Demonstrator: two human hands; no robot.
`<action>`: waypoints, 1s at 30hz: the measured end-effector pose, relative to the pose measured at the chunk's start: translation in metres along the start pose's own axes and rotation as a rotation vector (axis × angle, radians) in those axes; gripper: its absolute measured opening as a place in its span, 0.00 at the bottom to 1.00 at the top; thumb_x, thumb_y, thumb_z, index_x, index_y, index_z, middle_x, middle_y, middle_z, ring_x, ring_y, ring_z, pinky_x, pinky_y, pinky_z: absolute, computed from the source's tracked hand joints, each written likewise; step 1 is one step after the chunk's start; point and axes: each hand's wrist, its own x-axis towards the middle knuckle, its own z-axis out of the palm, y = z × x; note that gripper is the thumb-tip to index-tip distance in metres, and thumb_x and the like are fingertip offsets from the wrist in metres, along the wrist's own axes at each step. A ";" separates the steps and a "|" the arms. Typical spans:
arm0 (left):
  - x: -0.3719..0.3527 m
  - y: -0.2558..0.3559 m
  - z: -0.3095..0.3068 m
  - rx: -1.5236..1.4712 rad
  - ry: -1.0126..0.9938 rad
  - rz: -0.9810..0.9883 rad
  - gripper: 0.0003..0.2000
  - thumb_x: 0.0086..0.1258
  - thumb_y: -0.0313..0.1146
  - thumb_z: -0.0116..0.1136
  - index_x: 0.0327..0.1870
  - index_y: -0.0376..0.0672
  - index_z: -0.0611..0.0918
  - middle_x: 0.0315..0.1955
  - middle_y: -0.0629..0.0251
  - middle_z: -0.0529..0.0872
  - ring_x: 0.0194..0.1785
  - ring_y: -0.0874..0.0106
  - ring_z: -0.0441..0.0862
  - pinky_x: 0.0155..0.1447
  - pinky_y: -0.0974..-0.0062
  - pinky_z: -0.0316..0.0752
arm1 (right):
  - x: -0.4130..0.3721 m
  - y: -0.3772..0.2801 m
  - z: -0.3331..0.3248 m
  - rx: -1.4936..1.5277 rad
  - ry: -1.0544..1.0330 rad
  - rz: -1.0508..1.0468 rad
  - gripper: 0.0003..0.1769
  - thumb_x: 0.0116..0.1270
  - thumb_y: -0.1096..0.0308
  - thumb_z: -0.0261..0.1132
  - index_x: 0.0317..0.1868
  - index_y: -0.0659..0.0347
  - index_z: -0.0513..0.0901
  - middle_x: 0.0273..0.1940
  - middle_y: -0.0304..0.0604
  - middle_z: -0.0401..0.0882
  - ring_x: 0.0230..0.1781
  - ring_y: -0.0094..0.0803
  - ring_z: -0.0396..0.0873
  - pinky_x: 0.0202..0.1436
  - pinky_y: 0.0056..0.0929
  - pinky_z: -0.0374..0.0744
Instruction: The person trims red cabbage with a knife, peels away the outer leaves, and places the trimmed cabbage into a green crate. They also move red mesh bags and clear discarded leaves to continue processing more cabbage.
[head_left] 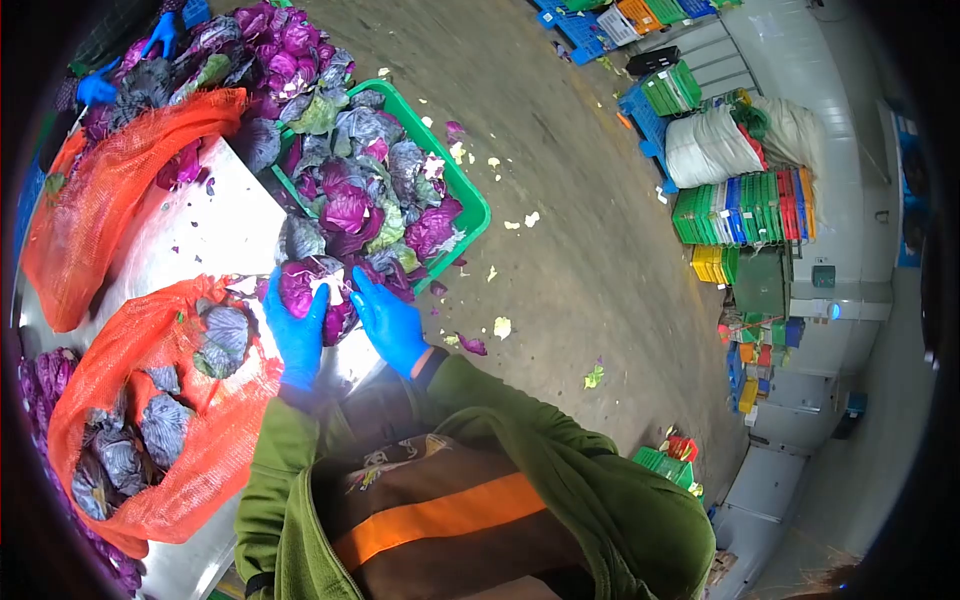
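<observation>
A red cabbage with purple leaves and a pale cut-looking patch is between my two blue-gloved hands at the table's edge. My left hand grips its near left side, thumb up against it. The fingers of my right hand press on its right side; whether they also hold a small tool is hidden. Just beyond is a green crate heaped with loose purple and grey-green cabbage leaves. To my left lies an orange mesh bag, its mouth spread, with several whole cabbages inside.
A metal table carries leaf scraps and a second orange mesh bag. At the far left, another person's blue-gloved hands work by a leaf pile. Scraps litter the concrete floor. Stacked crates stand along the wall.
</observation>
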 end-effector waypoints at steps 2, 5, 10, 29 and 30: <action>-0.002 0.000 0.000 0.015 0.000 0.008 0.40 0.60 0.40 0.74 0.70 0.34 0.66 0.63 0.49 0.73 0.65 0.61 0.73 0.70 0.66 0.67 | 0.002 0.003 0.002 -0.025 -0.010 -0.019 0.27 0.76 0.55 0.55 0.69 0.59 0.69 0.38 0.54 0.82 0.33 0.52 0.82 0.33 0.44 0.80; 0.000 0.002 0.004 0.001 0.013 0.006 0.39 0.60 0.40 0.74 0.70 0.34 0.66 0.63 0.49 0.73 0.65 0.60 0.72 0.71 0.65 0.66 | 0.003 0.003 0.003 -0.070 -0.024 -0.009 0.27 0.76 0.55 0.55 0.69 0.58 0.70 0.36 0.53 0.81 0.32 0.51 0.82 0.32 0.44 0.79; -0.007 0.010 0.006 0.140 0.062 0.053 0.40 0.59 0.41 0.74 0.70 0.33 0.67 0.63 0.47 0.73 0.65 0.57 0.72 0.71 0.62 0.66 | 0.016 -0.004 0.005 -0.176 0.056 -0.053 0.26 0.75 0.54 0.55 0.68 0.56 0.71 0.33 0.51 0.79 0.31 0.50 0.82 0.30 0.42 0.79; -0.023 -0.006 -0.016 -0.295 -0.057 -0.014 0.43 0.54 0.28 0.75 0.73 0.39 0.63 0.66 0.54 0.69 0.67 0.62 0.69 0.72 0.64 0.66 | 0.065 0.036 0.000 0.715 -0.611 0.462 0.29 0.62 0.44 0.72 0.48 0.63 0.82 0.30 0.34 0.75 0.30 0.23 0.75 0.36 0.26 0.76; -0.025 -0.005 -0.017 -0.345 -0.064 -0.061 0.44 0.55 0.27 0.75 0.74 0.39 0.63 0.67 0.53 0.69 0.68 0.63 0.70 0.72 0.65 0.65 | 0.067 0.042 -0.001 0.729 -0.661 0.502 0.29 0.62 0.44 0.73 0.47 0.63 0.82 0.27 0.33 0.74 0.26 0.22 0.74 0.30 0.24 0.75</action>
